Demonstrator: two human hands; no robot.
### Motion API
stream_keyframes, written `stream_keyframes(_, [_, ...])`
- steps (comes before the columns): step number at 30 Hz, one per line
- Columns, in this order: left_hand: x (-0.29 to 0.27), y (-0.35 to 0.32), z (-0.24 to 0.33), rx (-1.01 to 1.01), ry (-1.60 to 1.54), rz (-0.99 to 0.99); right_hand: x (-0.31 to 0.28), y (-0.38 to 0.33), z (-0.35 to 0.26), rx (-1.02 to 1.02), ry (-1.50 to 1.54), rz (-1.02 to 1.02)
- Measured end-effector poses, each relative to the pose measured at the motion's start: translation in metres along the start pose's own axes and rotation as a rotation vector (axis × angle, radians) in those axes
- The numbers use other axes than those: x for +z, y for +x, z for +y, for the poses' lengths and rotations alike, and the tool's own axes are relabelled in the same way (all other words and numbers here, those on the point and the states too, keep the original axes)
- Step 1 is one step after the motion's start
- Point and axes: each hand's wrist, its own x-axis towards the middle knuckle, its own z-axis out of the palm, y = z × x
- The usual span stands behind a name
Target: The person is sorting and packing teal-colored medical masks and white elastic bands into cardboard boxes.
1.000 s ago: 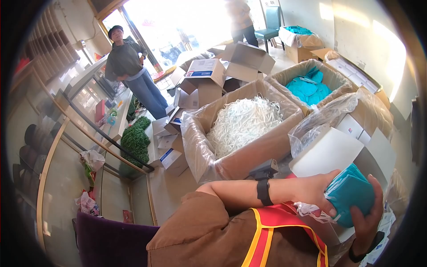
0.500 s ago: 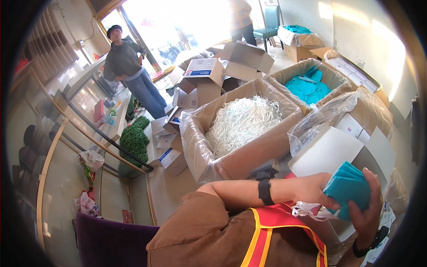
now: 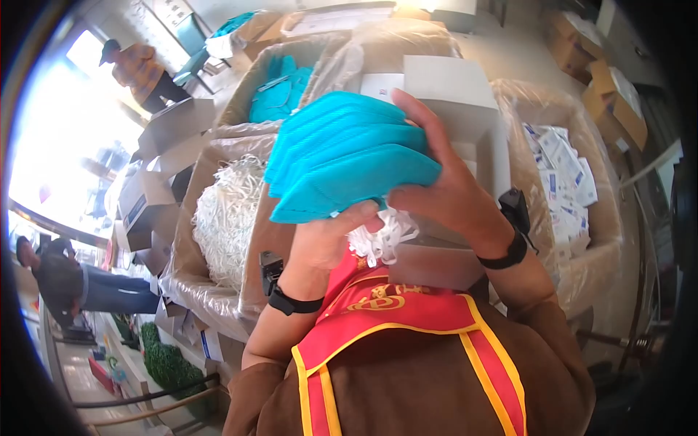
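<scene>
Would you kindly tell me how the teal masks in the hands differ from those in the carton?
The held masks are fanned in an overlapping stack, while the carton masks lie in a loose heap. The held masks are gripped by the left hand and right hand; no hand touches the carton masks. Both are teal.

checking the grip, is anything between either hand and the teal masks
Nothing visible: the left hand and right hand both hold the teal masks directly. White straps hang below the masks.
</scene>
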Motion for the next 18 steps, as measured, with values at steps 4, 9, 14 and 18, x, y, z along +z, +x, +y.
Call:
stream_keyframes(4, [0.007, 0.007, 0.005, 0.048, 0.033, -0.051, -0.01, 0.003, 0.001, -0.043, 0.014, 0.071])
stream_keyframes(9, [0.007, 0.011, 0.008, 0.053, 0.118, -0.076, -0.021, 0.014, -0.003, -0.125, -0.181, -0.028])
stream_keyframes(14, [0.002, 0.024, 0.017, 0.191, 0.074, -0.13, -0.028, 0.026, -0.005, 0.009, 0.11, -0.045])
stream_keyframes(18, [0.013, 0.03, 0.026, 0.24, 0.119, -0.115, -0.016, 0.024, 0.026, -0.099, 0.291, -0.143])
